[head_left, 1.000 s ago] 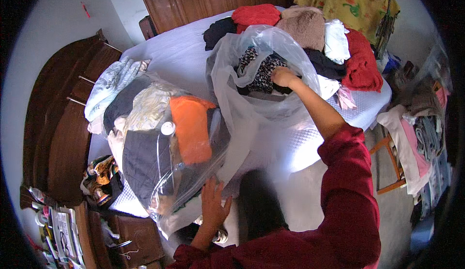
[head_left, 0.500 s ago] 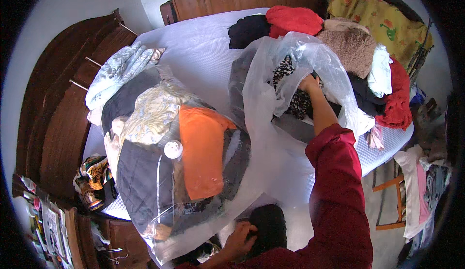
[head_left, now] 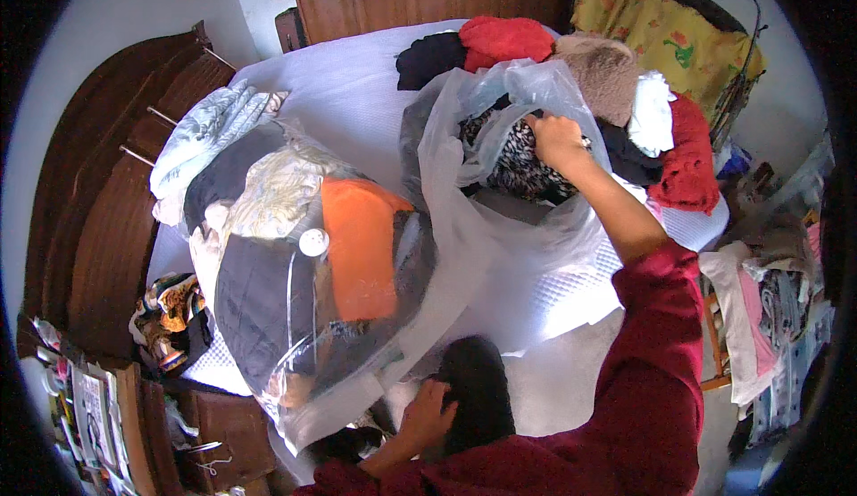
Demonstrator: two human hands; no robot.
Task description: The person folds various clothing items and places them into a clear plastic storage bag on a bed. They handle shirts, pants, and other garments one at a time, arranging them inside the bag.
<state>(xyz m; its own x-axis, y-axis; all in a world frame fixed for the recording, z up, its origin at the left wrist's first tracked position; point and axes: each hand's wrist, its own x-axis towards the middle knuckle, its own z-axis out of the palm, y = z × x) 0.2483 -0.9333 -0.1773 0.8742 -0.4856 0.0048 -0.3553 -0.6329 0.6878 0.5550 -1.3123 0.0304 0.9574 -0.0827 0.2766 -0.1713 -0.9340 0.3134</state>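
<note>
Cloth (head_left: 531, 173), black with pale speckles, sits bunched within the mouth of a translucent plastic bag (head_left: 439, 170) on the right of the bed (head_left: 335, 76), its visible length slanting from far left to near right. The right hand (head_left: 558, 141) has its fingers closed on the cloth's far edge; the left hand (head_left: 427, 416) bends loosely against the dark knee (head_left: 475, 380), its opening unclear.

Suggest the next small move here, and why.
I'd probably bring the left hand up to hold back the rim of the open translucent plastic bag: a fold of its film crosses the black-and-white patterned fabric garment that the right hand grips, while the left seems to rest at the black-clad knee, away from that opening.
</note>
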